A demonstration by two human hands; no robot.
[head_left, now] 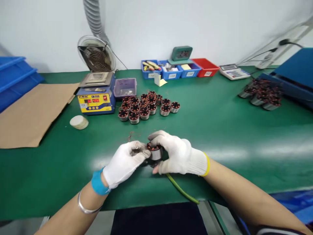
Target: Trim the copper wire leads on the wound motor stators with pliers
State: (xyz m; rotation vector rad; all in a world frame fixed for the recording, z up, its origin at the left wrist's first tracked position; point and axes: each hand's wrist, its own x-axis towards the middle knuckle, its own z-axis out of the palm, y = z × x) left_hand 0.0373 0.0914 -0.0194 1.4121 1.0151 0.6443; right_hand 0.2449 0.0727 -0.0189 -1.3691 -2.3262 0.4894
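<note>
Both hands wear white knit gloves and meet near the front edge of the green table [220, 130]. My right hand [179, 155] is wrapped round a small round motor stator [154, 151] with copper windings and a grey steel rim. My left hand [124, 161] pinches at the stator's left side, fingers closed against it. A green cable [182, 191] runs from under my right hand off the table's front edge.
Several more stators [146, 106] stand grouped at mid-table, another pile [262, 93] at the right by blue bins. A yellow-blue solder pot [96, 98] with a fan, a tape roll [79, 122], cardboard [31, 111], parts bins [171, 70] and a calculator [233, 71] lie further back.
</note>
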